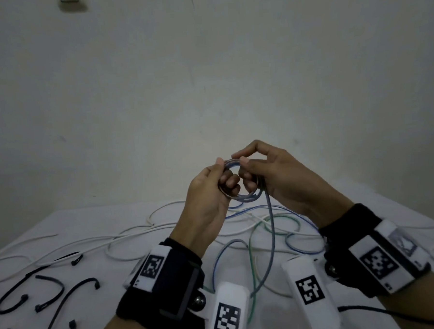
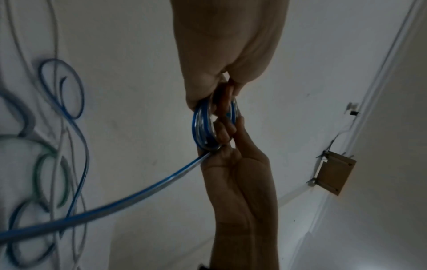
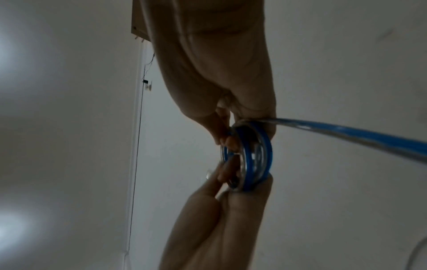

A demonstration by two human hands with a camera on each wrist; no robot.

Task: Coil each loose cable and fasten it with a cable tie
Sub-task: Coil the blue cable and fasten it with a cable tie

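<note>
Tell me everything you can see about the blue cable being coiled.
The blue cable is thin, glossy, plastic-looking, blue with a pale stripe. Several turns form a small ring held upright above the table, pinched by the left hand and right hand on opposite sides. Its uncoiled tail hangs down to the table.

Room dim, light flat and grey, my head view soft and noisy. Wall (image 1: pixel 205 64) darkens toward corners, table (image 1: pixel 96 276) edges bow from wide lens. Faint shadows under black ties (image 1: pixel 74 295). My wrist views murky; blue cable (image 2: pixel 129 197) smeared by blur near lens. Pale glare patches on left of right wrist view.
</note>
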